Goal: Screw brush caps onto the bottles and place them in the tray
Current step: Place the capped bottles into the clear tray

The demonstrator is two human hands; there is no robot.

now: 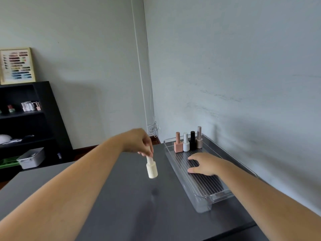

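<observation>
My left hand (pixel 139 141) pinches the cap of a cream ribbed bottle (pixel 152 168), which hangs tilted in the air above the dark table, left of the tray. A clear ribbed tray (pixel 203 204) lies along the table's right side. My right hand (pixel 206 164) rests flat inside the tray, fingers spread, holding nothing. At the tray's far end several capped bottles stand in a row: a pink bottle (pixel 178 143), a white bottle (pixel 186 143), a black bottle (pixel 192 141) and a taupe bottle (pixel 199 138).
The dark grey table (pixel 132 206) ends close to the wall on the right. A black shelf unit (pixel 34 119) stands at the far left with small bottles, a framed colour chart (pixel 16 66) on top and a white bin (pixel 32 158) below. White cables (pixel 152 128) hang in the corner.
</observation>
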